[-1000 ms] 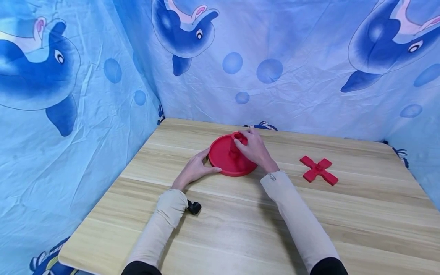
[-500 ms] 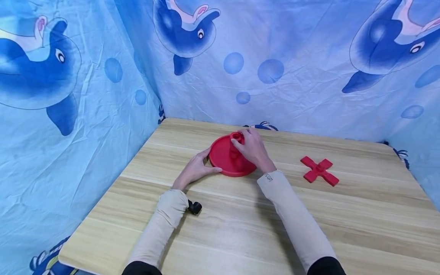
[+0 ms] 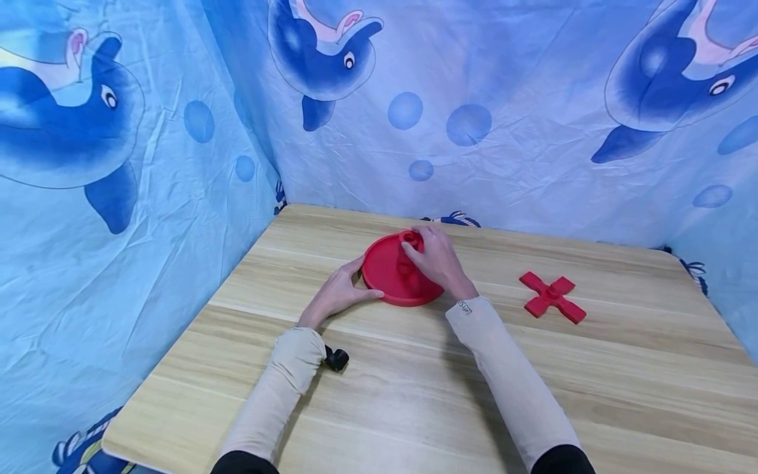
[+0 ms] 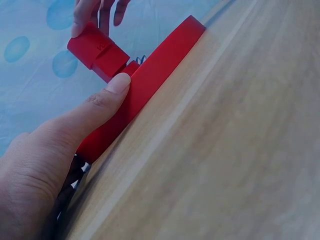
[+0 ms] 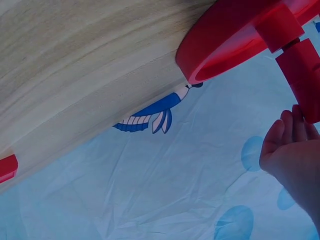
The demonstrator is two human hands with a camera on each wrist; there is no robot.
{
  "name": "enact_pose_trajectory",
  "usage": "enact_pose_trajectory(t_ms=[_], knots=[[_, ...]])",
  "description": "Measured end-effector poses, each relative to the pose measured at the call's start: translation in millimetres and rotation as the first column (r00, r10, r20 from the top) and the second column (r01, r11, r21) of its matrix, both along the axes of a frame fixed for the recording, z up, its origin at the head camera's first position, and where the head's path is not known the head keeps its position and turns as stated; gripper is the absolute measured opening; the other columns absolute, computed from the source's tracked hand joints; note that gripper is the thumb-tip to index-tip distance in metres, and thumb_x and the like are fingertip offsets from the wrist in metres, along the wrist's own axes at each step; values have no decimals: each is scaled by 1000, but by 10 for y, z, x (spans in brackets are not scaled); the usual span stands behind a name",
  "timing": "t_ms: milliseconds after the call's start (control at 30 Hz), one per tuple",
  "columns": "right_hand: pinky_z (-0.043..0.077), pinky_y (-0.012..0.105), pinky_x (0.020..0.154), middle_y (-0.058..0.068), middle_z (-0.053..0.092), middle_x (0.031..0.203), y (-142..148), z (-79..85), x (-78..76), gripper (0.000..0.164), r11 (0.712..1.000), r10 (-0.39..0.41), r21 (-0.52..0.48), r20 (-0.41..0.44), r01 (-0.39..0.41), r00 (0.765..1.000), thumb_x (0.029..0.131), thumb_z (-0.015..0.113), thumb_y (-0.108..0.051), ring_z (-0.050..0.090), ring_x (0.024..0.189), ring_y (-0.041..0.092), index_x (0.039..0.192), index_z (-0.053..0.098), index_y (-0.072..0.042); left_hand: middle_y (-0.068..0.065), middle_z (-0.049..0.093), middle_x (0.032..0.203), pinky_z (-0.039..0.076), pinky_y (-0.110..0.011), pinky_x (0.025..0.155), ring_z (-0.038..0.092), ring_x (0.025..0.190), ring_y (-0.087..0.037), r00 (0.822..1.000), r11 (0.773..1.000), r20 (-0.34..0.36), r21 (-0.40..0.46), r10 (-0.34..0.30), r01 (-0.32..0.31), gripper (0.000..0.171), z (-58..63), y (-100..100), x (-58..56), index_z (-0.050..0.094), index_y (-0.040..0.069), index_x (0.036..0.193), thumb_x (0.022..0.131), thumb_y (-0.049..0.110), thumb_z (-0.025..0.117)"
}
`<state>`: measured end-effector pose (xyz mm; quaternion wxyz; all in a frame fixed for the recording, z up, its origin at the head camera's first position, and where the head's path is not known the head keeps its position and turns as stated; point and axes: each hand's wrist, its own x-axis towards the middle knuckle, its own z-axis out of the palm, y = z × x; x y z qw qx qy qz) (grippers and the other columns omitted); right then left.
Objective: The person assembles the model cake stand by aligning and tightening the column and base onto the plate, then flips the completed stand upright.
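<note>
A round red dish [image 3: 381, 263] with a low rim lies on the table. My left hand [image 3: 336, 293] grips its left side, with the thumb [image 4: 107, 97] on the rim and the fingers spread around the edge. From the dish's middle rises a short red stub [image 5: 280, 27]. My right hand [image 3: 439, 261] pinches a hollow red cylinder [image 4: 97, 52] near its upper end, thumb on the near side. The cylinder stands over the stub, slightly tilted, and a narrow dark gap shows between them in the right wrist view.
A red cross-shaped piece [image 3: 553, 295] with a small raised centre lies on the wooden table [image 3: 391, 395] to the right. A black wrist camera [image 3: 337, 359] sits by my left cuff. Blue curtains [image 3: 503, 171] with dolphins hang along the back and left sides.
My right hand has shifted slightly left with the cylinder over the stub. My left hand keeps its hold on the dish, and the cross-shaped piece stays where it was.
</note>
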<state>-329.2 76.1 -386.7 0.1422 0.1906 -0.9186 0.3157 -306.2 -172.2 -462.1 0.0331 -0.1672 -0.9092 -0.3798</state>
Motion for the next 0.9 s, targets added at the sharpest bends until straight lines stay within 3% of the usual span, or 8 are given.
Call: enact_pose_trajectory(t_ms=[267,533,900], knots=[[50,53,103,20,57,137,-1,1,8,57,999,-30,13,19,30,999,99,72,-34,49,130,37,142,58,0,-3,47,157,39,-52,114,42,144,-24,1000,1000,6,1,0,0,103,-2,5,3,40,21,161,78,65,82],[55,49,97,19,57,137,8,3,28,57,1000,9,-26,56,-8,998,97,72,-20,51,126,34,147,54,0,-2,47,157,39,-51,114,42,144,-23,1000,1000,-2,2,-2,2,104,-15,-9,-10,41,21,161,78,66,82],[52,51,100,21,57,137,15,-26,4,55,1000,-12,-19,27,12,1000,99,71,-24,48,129,36,145,55,2,-4,46,158,38,-51,115,41,145,-24,1000,1000,-5,-19,4,-4,105,-20,-9,-13,40,21,161,77,68,81]])
